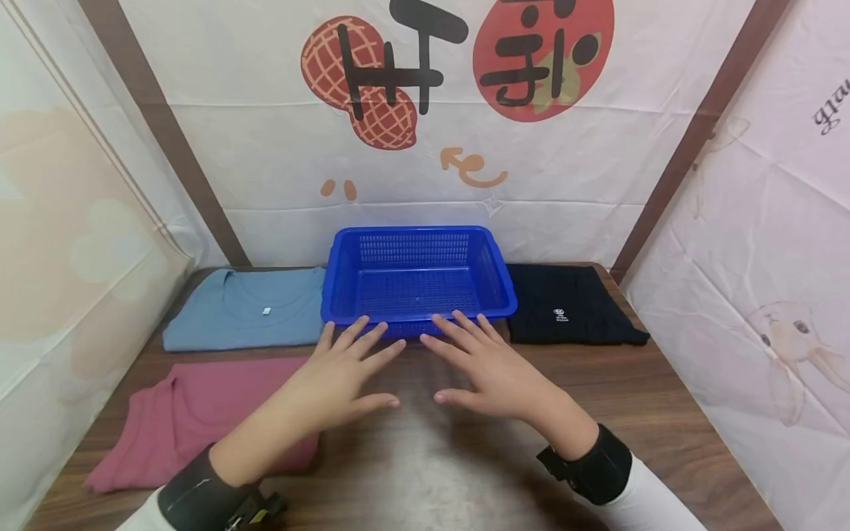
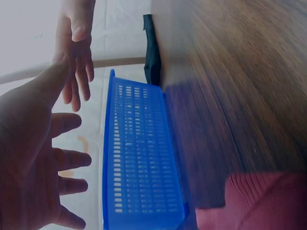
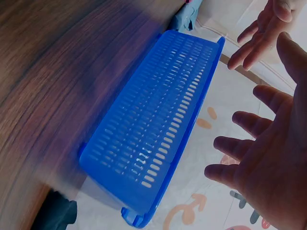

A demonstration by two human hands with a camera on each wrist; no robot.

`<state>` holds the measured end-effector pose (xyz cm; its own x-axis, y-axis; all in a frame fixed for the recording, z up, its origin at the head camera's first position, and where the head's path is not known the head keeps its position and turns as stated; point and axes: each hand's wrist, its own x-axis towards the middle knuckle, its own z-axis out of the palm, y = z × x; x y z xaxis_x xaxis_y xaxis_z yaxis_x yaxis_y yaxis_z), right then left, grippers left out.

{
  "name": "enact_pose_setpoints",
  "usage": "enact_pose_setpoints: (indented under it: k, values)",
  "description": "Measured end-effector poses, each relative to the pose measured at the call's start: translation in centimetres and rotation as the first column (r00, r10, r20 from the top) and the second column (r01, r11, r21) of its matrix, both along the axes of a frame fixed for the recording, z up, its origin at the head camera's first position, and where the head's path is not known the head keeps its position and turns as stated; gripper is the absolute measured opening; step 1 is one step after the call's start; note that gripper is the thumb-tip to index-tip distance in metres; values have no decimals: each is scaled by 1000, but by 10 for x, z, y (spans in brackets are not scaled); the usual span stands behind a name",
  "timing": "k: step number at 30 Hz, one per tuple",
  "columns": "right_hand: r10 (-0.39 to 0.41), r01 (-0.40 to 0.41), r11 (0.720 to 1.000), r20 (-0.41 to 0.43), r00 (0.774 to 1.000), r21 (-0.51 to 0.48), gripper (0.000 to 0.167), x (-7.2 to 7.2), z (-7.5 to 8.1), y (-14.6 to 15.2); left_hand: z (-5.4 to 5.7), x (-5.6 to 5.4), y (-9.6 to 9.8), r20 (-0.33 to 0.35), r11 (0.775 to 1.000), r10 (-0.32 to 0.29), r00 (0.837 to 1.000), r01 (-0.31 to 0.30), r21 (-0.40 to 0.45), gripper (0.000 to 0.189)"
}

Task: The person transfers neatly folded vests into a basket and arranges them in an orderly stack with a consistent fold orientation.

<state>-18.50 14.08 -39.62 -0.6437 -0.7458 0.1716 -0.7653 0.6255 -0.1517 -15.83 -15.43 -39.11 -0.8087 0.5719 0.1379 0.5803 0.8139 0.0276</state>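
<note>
Blue plastic basket [image 1: 417,291], rectangular with a smooth rolled rim and slotted walls, stands at the back of the dark wood-grain table [image 1: 432,479], against the printed cloth backdrop [image 1: 571,188]. Left hand [image 1: 335,383] and right hand [image 1: 501,376] hover by its near rim, palms down, fingers straight and spread apart.

Soft, flat folded shirts lie around it: a gray-blue T-shirt [image 1: 246,317] just left, a black T-shirt [image 1: 558,291] with small white print on the right, and a dusty-pink shirt [image 1: 232,391] nearer, partly under the left forearm.

Only the head view shows the basket's interior and the white neck label [image 1: 266,311]. Both wrist views add the palms, a gap between fingers and rim, and the near wall's rows of slots; the left one also reveals fine ribbing on the pink cloth. The dark bundle beyond the basket there is probably the black T-shirt, seen edge-on.
</note>
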Motion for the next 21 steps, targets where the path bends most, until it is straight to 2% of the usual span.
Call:
enact_pose_setpoints:
  k: [6,13,21]
  values:
    - [48,-48,999,-6,999,21,79,2,-2,-15,0,5,-14,2,999,16,1000,-16,34,83]
    - [91,-91,994,13,996,61,79,8,-2,-35,-6,13,-36,26,996,80,996,-81,36,85]
    - [136,-134,985,-8,991,105,79,10,-8,-60,-12,22,-64,42,990,131,991,-133,48,82]
